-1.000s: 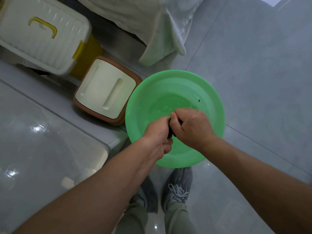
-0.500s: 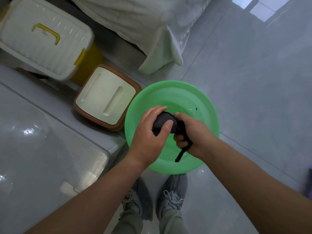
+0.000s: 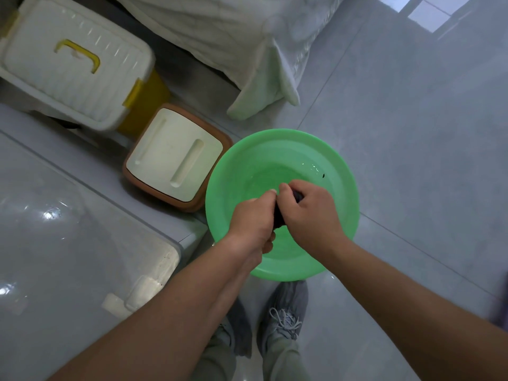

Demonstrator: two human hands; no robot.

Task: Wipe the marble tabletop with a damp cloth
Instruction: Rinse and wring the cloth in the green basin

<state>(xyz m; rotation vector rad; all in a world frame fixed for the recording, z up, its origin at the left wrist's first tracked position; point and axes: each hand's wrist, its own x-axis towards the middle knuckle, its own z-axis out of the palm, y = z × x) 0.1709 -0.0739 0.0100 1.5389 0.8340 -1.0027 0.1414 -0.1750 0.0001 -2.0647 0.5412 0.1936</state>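
Cloth (image 3: 279, 219) clenched between left hand (image 3: 253, 218), right hand (image 3: 312, 214).

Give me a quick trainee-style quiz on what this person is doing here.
1. True or false: both the left hand and the right hand grip the dark cloth.
2. The hands are held over: A) the green basin B) a wooden table C) a red bucket.
3. Fill in: the white storage box has a ____ handle.

Key: 1 true; 2 A; 3 yellow.
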